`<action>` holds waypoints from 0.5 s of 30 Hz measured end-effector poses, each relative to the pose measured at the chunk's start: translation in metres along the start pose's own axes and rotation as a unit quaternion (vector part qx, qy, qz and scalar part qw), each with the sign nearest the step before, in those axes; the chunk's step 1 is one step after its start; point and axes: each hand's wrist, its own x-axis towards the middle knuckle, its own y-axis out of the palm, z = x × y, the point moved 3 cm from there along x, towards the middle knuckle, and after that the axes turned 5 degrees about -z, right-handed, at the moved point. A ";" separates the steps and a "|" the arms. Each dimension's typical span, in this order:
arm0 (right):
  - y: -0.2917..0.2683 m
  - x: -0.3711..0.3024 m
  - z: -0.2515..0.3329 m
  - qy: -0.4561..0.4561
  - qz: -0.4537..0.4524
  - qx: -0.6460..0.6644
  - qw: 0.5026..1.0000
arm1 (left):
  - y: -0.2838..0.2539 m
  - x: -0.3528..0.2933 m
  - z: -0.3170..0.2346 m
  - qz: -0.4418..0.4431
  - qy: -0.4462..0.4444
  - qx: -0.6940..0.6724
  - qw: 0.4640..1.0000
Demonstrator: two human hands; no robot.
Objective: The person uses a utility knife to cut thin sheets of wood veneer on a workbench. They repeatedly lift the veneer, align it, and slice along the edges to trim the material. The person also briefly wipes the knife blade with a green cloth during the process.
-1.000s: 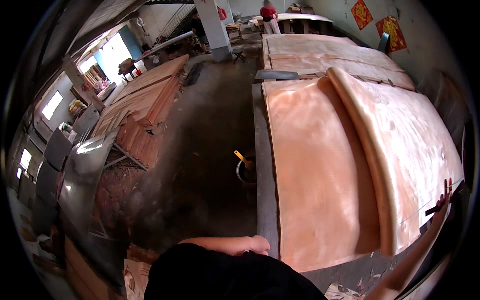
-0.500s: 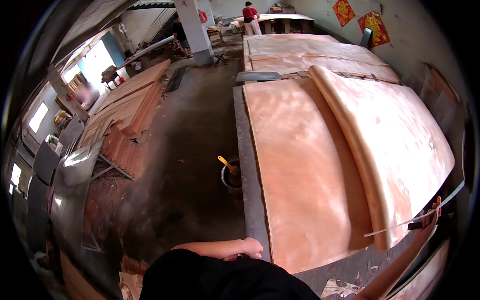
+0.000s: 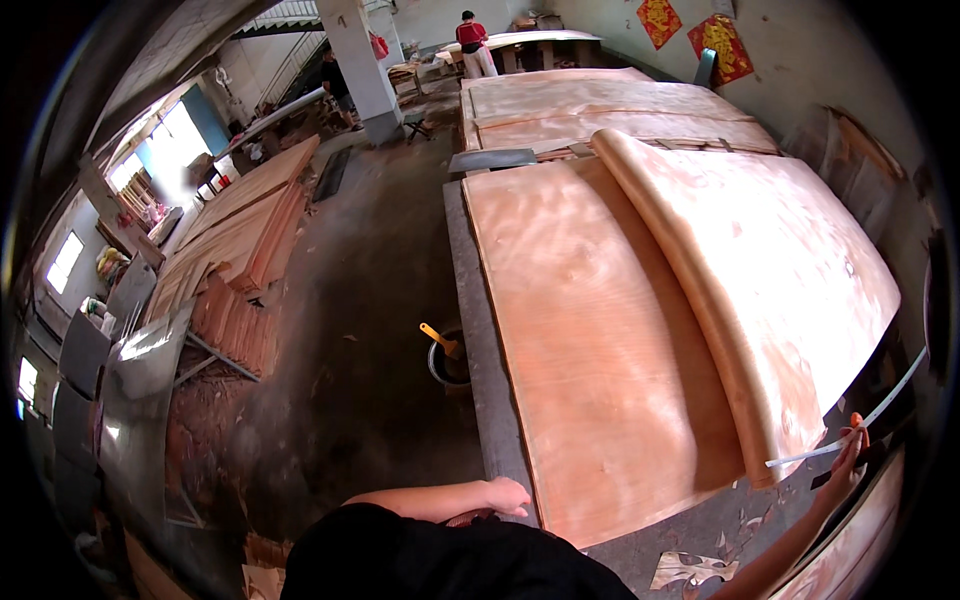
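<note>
A large sheet of pinkish-tan wood veneer (image 3: 590,330) lies on the stack at my front. Over its right side another sheet is folded back into a long rolled edge (image 3: 690,290). My right hand (image 3: 848,458), at the near right corner, is closed round a long thin pale strip (image 3: 885,402); a small orange piece (image 3: 857,422) shows at the fingers. The strip's end reaches the roll's near end. My left hand (image 3: 508,496) is curled closed by the near left corner, at the grey table edge (image 3: 483,380); whatever it might hold is hidden.
A dark bucket (image 3: 449,365) with a yellow-handled tool (image 3: 440,341) stands left of the table. Veneer stacks lie at the left (image 3: 245,225) and farther ahead (image 3: 610,105). A person in red (image 3: 473,42) stands at the back. A pillar (image 3: 362,75) rises at the far left.
My right hand has shifted slightly, and the strip's near end has moved right along the roll's end. My left hand stays closed at the corner. The view has swung a little to the right.
</note>
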 end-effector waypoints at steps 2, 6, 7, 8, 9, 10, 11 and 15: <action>-0.005 0.002 -0.022 0.064 0.028 0.032 0.997 | -0.013 0.006 -0.001 -0.010 0.043 -0.106 0.993; 0.010 -0.018 -0.041 0.140 0.090 0.223 0.960 | -0.098 0.028 -0.026 -0.126 0.080 -0.237 0.960; 0.025 -0.033 -0.015 0.227 0.149 0.286 0.919 | -0.130 0.034 -0.042 -0.187 0.098 -0.255 0.944; 0.037 -0.049 0.003 0.252 0.130 0.295 0.912 | -0.168 0.036 -0.065 -0.229 0.111 -0.249 0.934; 0.051 -0.068 0.016 0.276 0.109 0.305 0.905 | -0.198 0.042 -0.089 -0.296 0.143 -0.219 0.919; 0.067 -0.088 0.026 0.306 0.117 0.319 0.890 | -0.225 0.042 -0.117 -0.421 0.251 -0.252 0.835; 0.082 -0.107 0.029 0.337 0.122 0.328 0.874 | -0.255 0.035 -0.148 -0.441 0.270 -0.256 0.817; 0.105 -0.169 0.044 0.443 0.087 0.360 0.816 | -0.309 0.034 -0.235 -0.556 0.382 -0.159 0.721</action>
